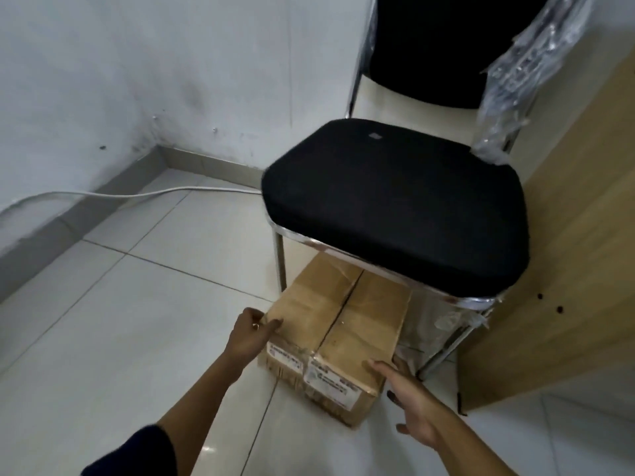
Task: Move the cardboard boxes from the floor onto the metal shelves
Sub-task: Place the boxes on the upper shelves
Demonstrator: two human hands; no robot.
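The left hand [252, 334] is gripping the box [347, 324], right hand [410, 396] pressing it flat-fingered; it is lying half under the chair [395, 207], unlifted

A dark navy short sleeve [134, 451] covers the upper left arm. Below it the forearm is bare. The left hand [249, 338] wears a thin ring [256, 326]. The right hand [409, 403] and forearm are bare.

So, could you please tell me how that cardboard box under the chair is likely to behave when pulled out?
The cardboard box probably slides easily on the glossy floor tiles. Its closed flaps and square edges suggest it stays stiff. With left hand and right hand both on it, it may be heavy; contents are hidden.
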